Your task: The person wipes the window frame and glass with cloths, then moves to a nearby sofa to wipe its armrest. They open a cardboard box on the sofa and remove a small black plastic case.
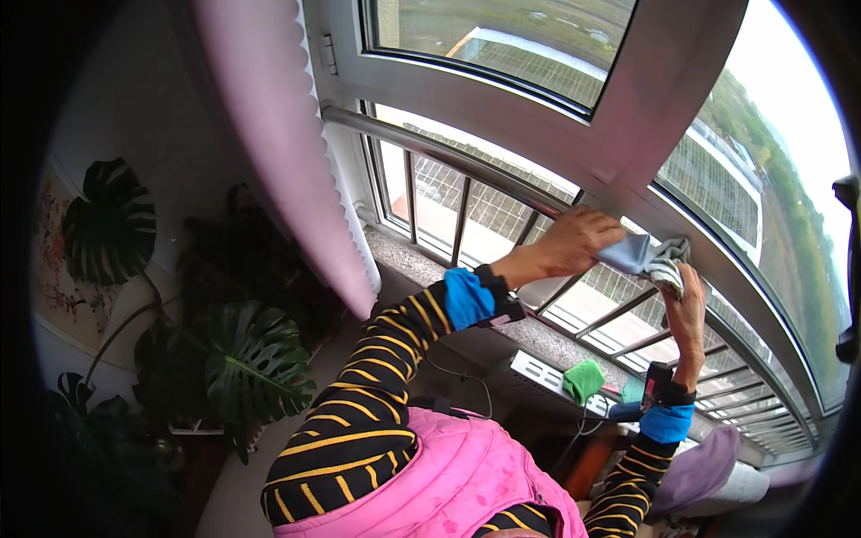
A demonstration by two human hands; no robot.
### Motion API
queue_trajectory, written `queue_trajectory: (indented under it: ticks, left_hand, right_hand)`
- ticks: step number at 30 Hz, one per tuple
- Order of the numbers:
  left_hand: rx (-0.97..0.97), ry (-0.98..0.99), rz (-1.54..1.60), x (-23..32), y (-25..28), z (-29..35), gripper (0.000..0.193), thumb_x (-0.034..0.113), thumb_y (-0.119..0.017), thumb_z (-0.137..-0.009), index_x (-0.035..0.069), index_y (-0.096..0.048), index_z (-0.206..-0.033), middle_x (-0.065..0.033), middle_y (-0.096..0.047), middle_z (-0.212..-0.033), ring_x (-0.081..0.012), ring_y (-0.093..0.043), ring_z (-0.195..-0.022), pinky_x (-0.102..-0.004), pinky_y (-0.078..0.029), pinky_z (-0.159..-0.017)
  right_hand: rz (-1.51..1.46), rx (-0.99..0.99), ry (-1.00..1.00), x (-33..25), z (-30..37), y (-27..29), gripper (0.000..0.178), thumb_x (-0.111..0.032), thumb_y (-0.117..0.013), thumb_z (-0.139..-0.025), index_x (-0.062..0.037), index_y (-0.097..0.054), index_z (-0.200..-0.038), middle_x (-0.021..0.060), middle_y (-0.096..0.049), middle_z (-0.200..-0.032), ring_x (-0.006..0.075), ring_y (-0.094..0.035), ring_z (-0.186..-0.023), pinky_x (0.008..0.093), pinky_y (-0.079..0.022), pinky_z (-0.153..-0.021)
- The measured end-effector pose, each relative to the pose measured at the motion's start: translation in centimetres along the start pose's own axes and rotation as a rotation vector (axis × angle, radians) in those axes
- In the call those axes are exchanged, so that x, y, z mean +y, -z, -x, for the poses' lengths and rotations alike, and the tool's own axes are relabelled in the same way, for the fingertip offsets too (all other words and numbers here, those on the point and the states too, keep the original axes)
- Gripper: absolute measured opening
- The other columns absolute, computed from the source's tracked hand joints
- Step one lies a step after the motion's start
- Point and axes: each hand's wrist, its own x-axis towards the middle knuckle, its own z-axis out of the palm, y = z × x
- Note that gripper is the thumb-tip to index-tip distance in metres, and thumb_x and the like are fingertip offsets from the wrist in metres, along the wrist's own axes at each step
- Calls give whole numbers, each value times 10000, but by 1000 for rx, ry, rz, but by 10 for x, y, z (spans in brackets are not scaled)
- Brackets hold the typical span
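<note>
A blue-grey cloth [630, 255] with a bunched, striped grey part [668, 262] lies along the metal rail [448, 158] in front of the window. My left hand [574, 240] is closed at the cloth's left end, its fingers curled over the rail. At the bunched end, my right hand [686, 309] grips the cloth from below with bent fingers. Both arms reach up and forward, and the fingertips of the left hand are partly hidden. Upright metal bars [460, 218] stand below the rail.
An open window sash [664, 99] hangs close above the hands. A green cloth [583, 382] rests on a white slotted radiator [541, 373] under the granite sill [408, 255]. A pink curtain [269, 117] and a large-leaved plant [256, 363] are at left; purple fabric [704, 471] lies lower right.
</note>
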Motion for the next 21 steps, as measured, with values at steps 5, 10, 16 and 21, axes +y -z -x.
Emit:
queue_trajectory:
  ticks: [5, 10, 16, 21]
  left_hand:
    - [266, 86, -103, -58, 77, 53, 303, 89, -713, -789, 57, -661, -1085, -109, -689, -1075, -287, -652, -1011, -425, -477, -919]
    - [606, 566, -449, -99, 189, 121, 323, 328, -621, -908, 7, -638, -937, -177, -638, -906, -368, -616, -834, -428, -482, -724]
    - [237, 1114, -243, -106, 232, 188, 359, 322, -676, -856, -29, -669, -933, -189, -682, -809, -354, -661, -701, -386, -508, -663]
    - [730, 1184, 598, -136, 248, 200, 352, 323, -664, -894, 30, -637, -1088, -31, -664, -949, -131, -634, -813, -293, -515, -711]
  right_hand:
    - [80, 35, -29, -5, -3, 2, 260, -120, -686, -803, -45, -574, -1026, 153, -617, -986, 376, -576, -944, 441, -444, -803]
    - [127, 19, -102, -4, -24, 1, 204, -179, -669, -818, -41, -561, -923, 177, -629, -905, 417, -597, -868, 470, -455, -717]
    - [160, 69, -100, 1, -32, -11, 230, -193, -682, -805, -40, -573, -938, 191, -643, -905, 426, -601, -872, 468, -462, -721]
    - [83, 87, -109, 10, -31, -19, 239, -172, -683, -799, -35, -576, -963, 194, -644, -924, 431, -600, -879, 466, -466, -733]
